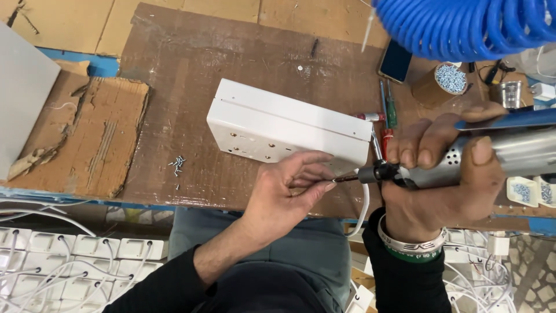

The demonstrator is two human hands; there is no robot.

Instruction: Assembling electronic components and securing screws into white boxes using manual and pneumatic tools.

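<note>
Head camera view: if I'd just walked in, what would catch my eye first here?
Probably the shiny metal power screwdriver gripped in the right hand, its tip meeting the left hand, whose fingers pinch something small at the bit. Just behind lies a white plastic box on the worn brown bench. A bright blue coiled hose hangs at the top right.

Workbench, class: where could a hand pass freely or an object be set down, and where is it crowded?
Free: brown board beyond the white box, and between torn cardboard and box, apart from loose screws. Crowded: right side, around phone, screw tub, screwdrivers and power driver.
</note>
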